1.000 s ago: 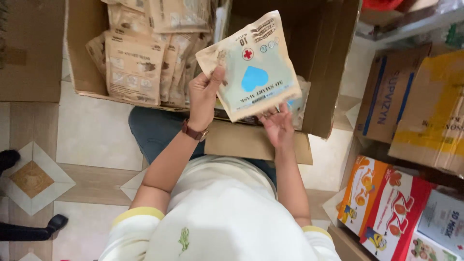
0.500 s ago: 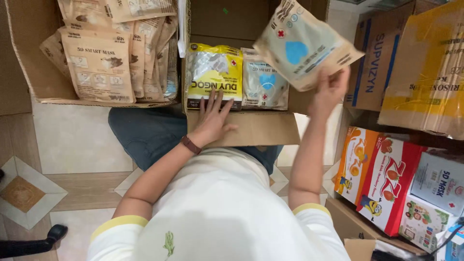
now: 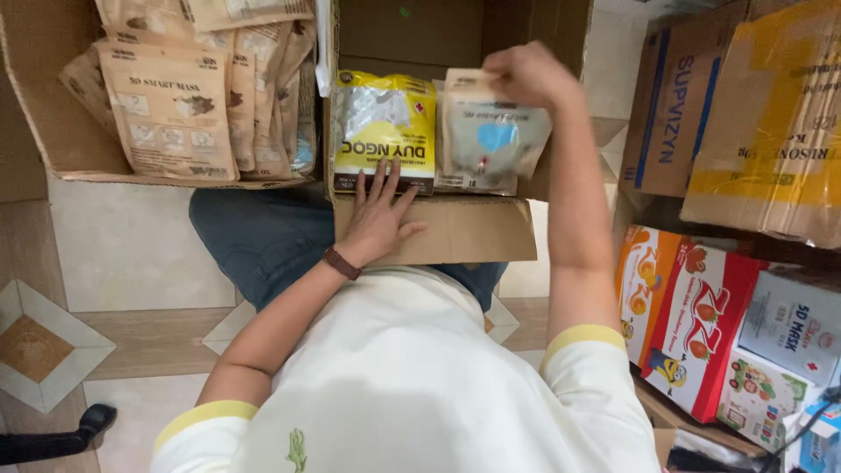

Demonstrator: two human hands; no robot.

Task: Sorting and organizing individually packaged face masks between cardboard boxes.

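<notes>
Two bare hands work at an open cardboard box (image 3: pixel 438 229) that rests against the person's lap. The right hand (image 3: pixel 524 74) is closed around the top edge of a pale, see-through packet with a blue shape on its front (image 3: pixel 491 144), pinching it from above; the packet stands upright inside the box, at the right of the row, its lower edge down behind the near flap. Just beside it on the left, touching or nearly so, stands a yellow and clear packet (image 3: pixel 384 131), also upright in the same box. The left hand (image 3: pixel 378 219) lies flat and spread wide on the near flap of the box, holding nothing, with its fingertips reaching up to the bottom edge of the yellow packet; a dark band (image 3: pixel 342 263) sits on that wrist. To the left, a second open carton (image 3: pixel 39 131) holds a leaning stack of brown paper packets (image 3: pixel 171 109), well apart from both hands. On the right stand stacked cardboard cartons (image 3: pixel 762 123), and below them colourful printed boxes in orange and red (image 3: pixel 692 320). Under everything is a tiled floor (image 3: pixel 114 254).
</notes>
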